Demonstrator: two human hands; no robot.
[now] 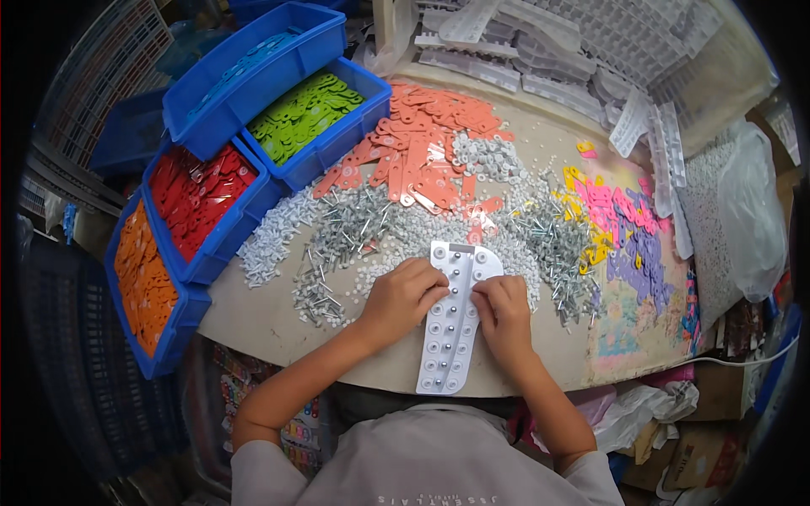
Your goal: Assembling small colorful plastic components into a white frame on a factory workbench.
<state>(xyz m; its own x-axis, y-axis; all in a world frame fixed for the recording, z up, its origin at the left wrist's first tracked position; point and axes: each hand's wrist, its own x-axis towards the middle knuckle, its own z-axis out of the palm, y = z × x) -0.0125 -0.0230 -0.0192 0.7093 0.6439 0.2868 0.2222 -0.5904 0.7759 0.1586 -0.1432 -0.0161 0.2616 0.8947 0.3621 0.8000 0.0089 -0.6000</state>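
Note:
A long white plastic jig (442,337) lies near the table's front edge, pointing away from me. Round white pieces sit along both its sides, and a row of shiny metal dots runs down its middle. My left hand (403,295) rests at the jig's upper left side, thumb and fingers pinched together over its edge. On the opposite side, my right hand (504,314) is closed too, its fingertips bent against the jig's right edge. Whatever small piece either hand may pinch is hidden by the fingers. Small white washer-like pieces (434,226) are heaped just beyond the jig.
Metal pins (342,236) lie left of the jig, with more pins (553,244) at right. Coral plastic strips (422,156) pile behind. Blue bins (291,181) hold orange, red, green and blue pieces. Pink pieces (612,207) and purple pieces (643,268) lie right; white trays (553,63) stack behind.

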